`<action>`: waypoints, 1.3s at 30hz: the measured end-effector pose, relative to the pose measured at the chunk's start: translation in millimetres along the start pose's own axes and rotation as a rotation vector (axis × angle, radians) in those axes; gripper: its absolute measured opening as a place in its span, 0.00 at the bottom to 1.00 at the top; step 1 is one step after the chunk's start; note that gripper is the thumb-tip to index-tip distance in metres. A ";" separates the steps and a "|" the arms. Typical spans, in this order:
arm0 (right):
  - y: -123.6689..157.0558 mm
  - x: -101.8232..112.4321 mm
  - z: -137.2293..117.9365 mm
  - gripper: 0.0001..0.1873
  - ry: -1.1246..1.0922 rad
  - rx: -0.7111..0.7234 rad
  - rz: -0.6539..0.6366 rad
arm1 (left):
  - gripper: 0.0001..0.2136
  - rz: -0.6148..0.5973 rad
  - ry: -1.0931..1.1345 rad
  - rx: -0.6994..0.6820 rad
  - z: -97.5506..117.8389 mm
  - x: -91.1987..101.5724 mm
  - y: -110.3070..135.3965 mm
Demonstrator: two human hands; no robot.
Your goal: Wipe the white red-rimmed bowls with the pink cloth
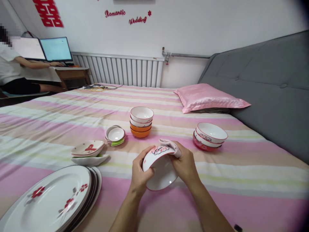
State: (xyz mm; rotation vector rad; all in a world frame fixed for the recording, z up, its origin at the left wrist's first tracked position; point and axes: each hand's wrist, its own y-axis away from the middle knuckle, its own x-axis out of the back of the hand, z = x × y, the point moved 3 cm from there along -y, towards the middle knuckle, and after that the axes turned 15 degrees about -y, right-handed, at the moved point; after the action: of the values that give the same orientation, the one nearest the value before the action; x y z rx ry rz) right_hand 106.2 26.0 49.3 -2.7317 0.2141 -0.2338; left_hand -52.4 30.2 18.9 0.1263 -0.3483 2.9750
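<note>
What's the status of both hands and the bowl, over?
Left hand gripping tilted bowl. Right hand holding cloth against its rim. Orange-bottomed bowl stack beyond, apart from both hands, not blocking.

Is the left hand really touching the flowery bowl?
Touching. The head view shows the left hand gripping the flower-printed bowl, its thumb lapping over the edge.
</note>
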 end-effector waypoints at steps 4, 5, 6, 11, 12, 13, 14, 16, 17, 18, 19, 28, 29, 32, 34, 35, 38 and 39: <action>-2.2 -6.7 13.2 0.20 -0.107 -0.020 0.018 | 0.29 0.093 0.046 -0.010 -3.5 3.2 -0.1; -2.5 -8.7 17.6 0.20 -0.129 -0.036 0.029 | 0.29 0.127 0.059 -0.010 -3.9 4.0 0.0; -2.5 -10.8 22.3 0.19 -0.149 -0.063 0.044 | 0.29 0.160 0.074 -0.008 -4.1 4.8 0.2; 2.3 -25.0 38.1 0.14 -0.317 -0.265 0.099 | 0.28 0.249 0.145 0.008 -1.8 7.1 2.5; 4.1 -29.1 38.9 0.14 -0.378 -0.293 0.094 | 0.28 0.269 0.158 0.007 -1.1 7.8 3.0; 6.3 -33.5 39.6 0.14 -0.442 -0.323 0.085 | 0.28 0.293 0.168 0.004 -0.6 8.7 3.5; 8.6 -38.0 40.2 0.15 -0.503 -0.355 0.076 | 0.29 0.318 0.174 -0.002 -0.1 9.6 4.0; 13.4 -46.2 41.8 0.15 -0.594 -0.413 0.070 | 0.30 0.359 0.186 -0.025 0.8 10.7 4.7; 15.4 -49.2 42.9 0.15 -0.619 -0.431 0.076 | 0.30 0.374 0.192 -0.040 1.4 10.9 4.9; 16.9 -51.1 43.9 0.15 -0.629 -0.439 0.088 | 0.31 0.383 0.194 -0.054 2.1 10.6 5.0; 17.6 -51.8 44.9 0.15 -0.625 -0.435 0.100 | 0.31 0.382 0.186 -0.065 2.9 9.8 5.0; -1.6 -5.1 24.7 0.16 -0.248 -0.120 0.151 | 0.32 0.047 -0.025 -0.040 10.1 0.3 -1.1; -2.8 1.4 16.9 0.18 -0.178 -0.035 0.138 | 0.31 -0.009 -0.040 -0.037 11.7 0.2 -1.5; -1.4 14.6 -2.6 0.24 0.030 0.071 0.102 | 0.32 -0.116 -0.061 -0.041 18.8 0.9 -0.7; 1.6 17.8 -12.4 0.28 0.159 0.102 0.073 | 0.32 -0.163 -0.078 -0.052 24.2 0.9 0.9; 3.1 17.8 -16.3 0.29 0.216 0.122 0.056 | 0.32 -0.184 -0.090 -0.060 26.5 0.6 1.8; 7.6 13.8 -24.7 0.28 0.350 0.199 -0.001 | 0.30 -0.225 -0.165 -0.094 31.7 -0.1 4.3; 9.0 11.7 -26.6 0.28 0.385 0.229 -0.018 | 0.29 -0.227 -0.199 -0.104 32.8 -0.2 4.8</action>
State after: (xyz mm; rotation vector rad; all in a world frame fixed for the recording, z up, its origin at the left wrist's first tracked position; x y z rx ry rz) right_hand 111.5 5.9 71.5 -2.4405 0.2495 -0.7434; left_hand -50.8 17.8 49.6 0.4230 -0.4759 2.7197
